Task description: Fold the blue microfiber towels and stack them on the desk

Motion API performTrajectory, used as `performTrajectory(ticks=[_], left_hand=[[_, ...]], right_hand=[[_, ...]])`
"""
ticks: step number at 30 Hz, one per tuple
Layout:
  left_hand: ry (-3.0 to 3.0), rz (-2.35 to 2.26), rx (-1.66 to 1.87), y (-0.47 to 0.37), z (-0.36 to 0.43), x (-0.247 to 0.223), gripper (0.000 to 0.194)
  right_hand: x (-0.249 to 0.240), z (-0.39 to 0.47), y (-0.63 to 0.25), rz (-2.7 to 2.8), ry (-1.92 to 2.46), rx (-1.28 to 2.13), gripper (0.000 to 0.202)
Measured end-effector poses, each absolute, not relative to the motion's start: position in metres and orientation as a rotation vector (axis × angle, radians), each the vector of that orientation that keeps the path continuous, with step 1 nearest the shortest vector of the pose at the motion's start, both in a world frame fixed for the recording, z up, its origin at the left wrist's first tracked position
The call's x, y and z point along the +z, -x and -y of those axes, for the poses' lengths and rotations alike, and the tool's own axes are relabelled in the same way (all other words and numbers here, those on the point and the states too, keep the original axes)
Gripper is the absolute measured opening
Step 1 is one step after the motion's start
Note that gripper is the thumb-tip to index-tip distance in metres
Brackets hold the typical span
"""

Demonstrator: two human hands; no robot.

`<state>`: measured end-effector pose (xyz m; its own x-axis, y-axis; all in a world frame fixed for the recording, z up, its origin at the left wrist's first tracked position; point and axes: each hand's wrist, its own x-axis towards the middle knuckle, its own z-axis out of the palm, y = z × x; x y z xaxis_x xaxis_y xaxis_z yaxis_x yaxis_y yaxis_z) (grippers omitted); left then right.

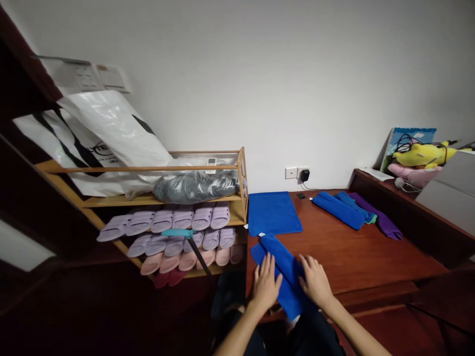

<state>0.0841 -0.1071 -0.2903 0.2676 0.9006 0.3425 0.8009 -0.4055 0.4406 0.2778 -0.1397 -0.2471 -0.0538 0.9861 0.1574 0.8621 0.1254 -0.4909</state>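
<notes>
A blue cloth (284, 262), partly rolled, lies slantwise over the near left edge of the brown wooden table (349, 257). Resting on its flat left part is my left hand (266, 283), palm down with the fingers stretched out. Against the right side of the roll lies my right hand (313, 279), its fingers spread and lightly bent. Neither hand is closed around the cloth. Just behind, a square blue cloth (274, 212) is spread flat. Farther right lie a rolled blue cloth (338, 210), a darker blue one (356, 206) and a purple one (376, 216).
A wooden rack (243, 198) at the left holds several slippers (202, 217), white bags (115, 133) and a dark plastic-wrapped bundle (196, 187). A black plug (305, 175) is in the wall. A yellow plush toy (423, 155) and pale boxes (451, 183) stand at the right.
</notes>
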Motion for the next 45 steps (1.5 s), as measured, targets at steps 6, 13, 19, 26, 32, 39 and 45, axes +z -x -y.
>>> performTrajectory(ticks=[6, 13, 19, 26, 32, 39, 45], left_hand=[[-2.565, -1.576, 0.49, -0.095, 0.149, -0.319, 0.06], [-2.43, -1.648, 0.361, -0.081, 0.166, -0.306, 0.058], [-2.418, -1.733, 0.429, -0.077, 0.171, -0.308, 0.064], [-2.446, -1.734, 0.339, -0.074, 0.14, -0.293, 0.063], [-2.561, -1.502, 0.418, -0.12, 0.13, -0.29, 0.06], [-2.57, -1.465, 0.418, -0.114, 0.119, -0.297, 0.06], [-2.63, -1.327, 0.473, -0.089, 0.111, -0.285, 0.058]], right_hand=[[-0.234, 0.14, -0.207, 2.239, 1.264, 0.738, 0.053], [-0.26, 0.13, -0.197, 2.351, 1.355, 0.627, 0.057], [-0.268, 0.129, -0.303, 2.569, 1.592, 0.163, 0.05], [-0.247, 0.123, -0.407, 2.122, 2.131, -0.109, 0.045], [-0.259, 0.124, -0.299, 1.867, 1.567, 0.468, 0.05], [-0.307, 0.11, -0.288, 2.047, 1.675, 0.352, 0.057], [-0.308, 0.12, -0.441, 2.286, 1.962, -0.153, 0.052]])
